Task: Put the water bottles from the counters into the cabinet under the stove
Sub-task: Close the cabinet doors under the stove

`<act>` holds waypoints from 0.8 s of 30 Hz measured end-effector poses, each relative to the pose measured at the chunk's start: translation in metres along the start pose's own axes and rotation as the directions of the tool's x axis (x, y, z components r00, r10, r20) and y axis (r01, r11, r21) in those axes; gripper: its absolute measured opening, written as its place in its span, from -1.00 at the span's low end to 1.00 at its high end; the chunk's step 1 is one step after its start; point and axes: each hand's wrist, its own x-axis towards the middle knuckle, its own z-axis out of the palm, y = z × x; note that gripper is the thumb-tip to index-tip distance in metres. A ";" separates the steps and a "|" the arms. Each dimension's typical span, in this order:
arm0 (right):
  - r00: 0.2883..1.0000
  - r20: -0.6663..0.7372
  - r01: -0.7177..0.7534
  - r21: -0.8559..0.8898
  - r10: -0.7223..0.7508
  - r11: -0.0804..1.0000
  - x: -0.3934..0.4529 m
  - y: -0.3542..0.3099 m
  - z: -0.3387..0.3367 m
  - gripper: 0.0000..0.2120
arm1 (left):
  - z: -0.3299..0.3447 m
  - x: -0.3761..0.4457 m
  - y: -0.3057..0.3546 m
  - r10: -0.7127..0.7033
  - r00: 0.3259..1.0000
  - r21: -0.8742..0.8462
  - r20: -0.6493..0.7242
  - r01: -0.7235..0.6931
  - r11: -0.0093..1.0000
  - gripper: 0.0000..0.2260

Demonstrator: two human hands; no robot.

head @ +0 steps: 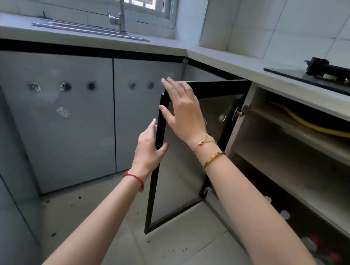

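Observation:
The cabinet under the stove stands open. Its black-framed door is swung out toward me, edge on. My right hand lies flat and open against the door's upper outer corner. My left hand is open at the door's front edge, thumb touching the frame. Several water bottles with red and white caps lie blurred on the cabinet's dark bottom level, partly hidden by my right arm. No bottle is in either hand.
A gas stove sits on the right counter. A sink with a tall faucet is under the window. Grey closed cabinet doors run along the left. A yellow hose lies on the open cabinet's top shelf. The tiled floor is speckled.

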 end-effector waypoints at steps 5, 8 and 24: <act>1.000 -0.031 -0.006 -0.006 0.006 1.000 -0.007 0.000 -0.002 -0.46 | 0.002 -0.006 0.001 0.038 0.999 -0.016 0.018 -0.037 0.999 -0.37; 0.997 -0.072 0.004 -0.029 -0.006 1.000 -0.021 0.001 -0.015 -0.49 | 0.006 -0.022 0.004 0.090 0.996 -0.034 0.004 -0.090 0.995 -0.44; 0.990 -0.103 -0.121 -0.296 0.095 0.948 -0.132 0.048 -0.124 -0.44 | 0.063 -0.093 0.071 0.389 0.900 -0.313 0.198 -0.318 0.895 -0.55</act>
